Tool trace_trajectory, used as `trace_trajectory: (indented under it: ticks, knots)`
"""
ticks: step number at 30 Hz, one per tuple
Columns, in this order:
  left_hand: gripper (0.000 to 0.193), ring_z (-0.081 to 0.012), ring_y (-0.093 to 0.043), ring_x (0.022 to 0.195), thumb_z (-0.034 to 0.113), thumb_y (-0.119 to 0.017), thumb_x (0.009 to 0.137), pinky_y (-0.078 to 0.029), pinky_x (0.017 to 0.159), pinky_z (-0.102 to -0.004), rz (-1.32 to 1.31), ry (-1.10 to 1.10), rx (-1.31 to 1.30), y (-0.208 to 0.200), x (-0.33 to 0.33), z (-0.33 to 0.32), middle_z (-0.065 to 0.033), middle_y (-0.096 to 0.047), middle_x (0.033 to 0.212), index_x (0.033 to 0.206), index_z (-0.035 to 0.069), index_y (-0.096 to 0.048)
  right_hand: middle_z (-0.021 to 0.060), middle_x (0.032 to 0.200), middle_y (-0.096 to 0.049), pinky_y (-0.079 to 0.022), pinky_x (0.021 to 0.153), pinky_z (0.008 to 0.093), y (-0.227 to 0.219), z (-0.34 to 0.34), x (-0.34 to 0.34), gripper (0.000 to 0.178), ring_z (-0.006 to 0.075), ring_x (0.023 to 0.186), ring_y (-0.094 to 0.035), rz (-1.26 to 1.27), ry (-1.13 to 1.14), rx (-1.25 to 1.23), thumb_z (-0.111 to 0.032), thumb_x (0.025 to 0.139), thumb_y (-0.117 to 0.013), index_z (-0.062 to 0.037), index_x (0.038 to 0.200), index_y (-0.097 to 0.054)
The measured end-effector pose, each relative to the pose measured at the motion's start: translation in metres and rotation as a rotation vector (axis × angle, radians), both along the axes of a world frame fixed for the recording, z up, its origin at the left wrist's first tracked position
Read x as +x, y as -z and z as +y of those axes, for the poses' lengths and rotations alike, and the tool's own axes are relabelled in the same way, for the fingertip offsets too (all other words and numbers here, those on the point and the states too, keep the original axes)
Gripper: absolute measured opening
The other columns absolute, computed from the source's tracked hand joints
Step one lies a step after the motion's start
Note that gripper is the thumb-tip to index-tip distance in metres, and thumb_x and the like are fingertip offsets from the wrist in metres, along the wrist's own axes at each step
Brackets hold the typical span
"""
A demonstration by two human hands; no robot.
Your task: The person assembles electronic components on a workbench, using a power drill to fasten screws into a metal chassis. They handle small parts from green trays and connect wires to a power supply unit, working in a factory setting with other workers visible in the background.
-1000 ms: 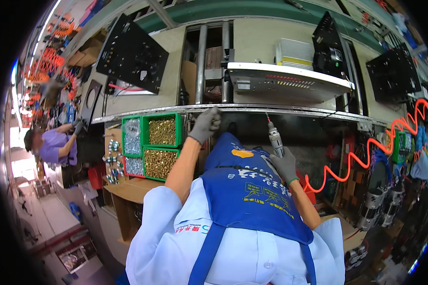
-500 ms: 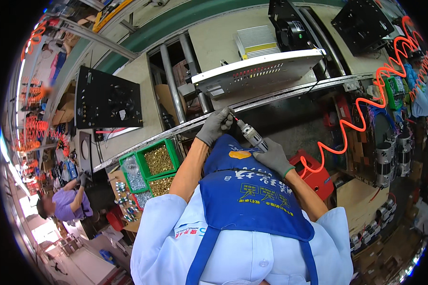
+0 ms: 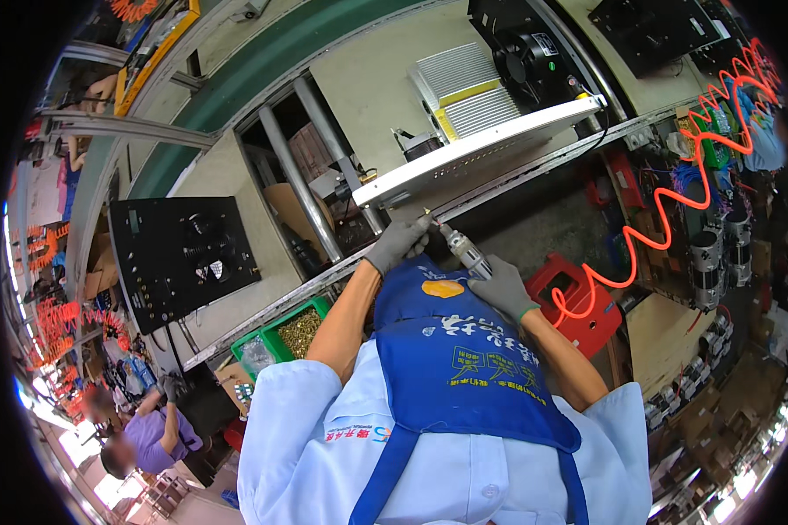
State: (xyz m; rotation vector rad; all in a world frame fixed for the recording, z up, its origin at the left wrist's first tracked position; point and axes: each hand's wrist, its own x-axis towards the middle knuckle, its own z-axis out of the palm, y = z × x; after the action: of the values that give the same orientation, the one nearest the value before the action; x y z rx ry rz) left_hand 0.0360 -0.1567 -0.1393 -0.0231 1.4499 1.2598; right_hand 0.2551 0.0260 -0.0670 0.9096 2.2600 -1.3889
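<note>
My right hand (image 3: 502, 287), in a grey glove, is wrapped round the silver body of a power screwdriver (image 3: 467, 250). The tool tilts up and to the left, its bit pointing toward my left hand (image 3: 400, 242). That hand, gloved in grey too, is closed in a pinch beside the bit. A small brass-coloured screw (image 3: 428, 213) pokes up from its fingertips. Just beyond both hands, a white-edged metal panel (image 3: 490, 149) stands along the bench edge, with a finned silver heat sink (image 3: 468, 87) and a black fan (image 3: 534, 66) behind it.
Green bins (image 3: 276, 343) with brass screws stand at left, below a black panel (image 3: 184, 258) with a fan. An orange coiled hose (image 3: 661, 223) hangs at right above a red plastic case (image 3: 578, 306). Metal rollers (image 3: 299, 184) cross the bench. A person in purple (image 3: 153, 437) works at far left.
My view has shifted, so the bench and panel appear turned and the bins lie partly behind my left arm. The screw now shows above my left fingertips. My right hand keeps hold of the screwdriver.
</note>
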Motion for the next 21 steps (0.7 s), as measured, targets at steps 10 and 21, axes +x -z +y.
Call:
trace_trajectory:
  ticks: [10, 21]
  knots:
    - [0.032, -0.011, -0.054, 0.054, 0.031, -0.062, 0.098, -0.042, 0.048, -0.0272, 0.376, -0.236, -0.414, 0.056, -0.158, -0.149, -0.0038, -0.062, 0.071, 0.091, 0.001, -0.07, 0.024, 0.099, -0.072, -0.054, 0.085, 0.0459, 0.029, -0.025, -0.05, 0.041, 0.0405, 0.097, -0.071, -0.085, 0.144, -0.005, -0.033, 0.079, -0.077, -0.0026, 0.105, -0.067]
    - [0.037, -0.0052, -0.034, 0.052, 0.041, -0.063, 0.104, -0.028, 0.045, -0.0234, -0.055, 0.288, 0.094, 0.098, -0.239, 0.037, 0.0076, -0.042, 0.071, 0.123, 0.01, -0.066, 0.0232, 0.097, -0.072, -0.054, 0.085, 0.045, 0.016, -0.044, -0.067, 0.042, 0.0385, 0.095, -0.072, -0.177, 0.238, 0.006, -0.034, 0.078, -0.079, -0.0023, 0.104, -0.068]
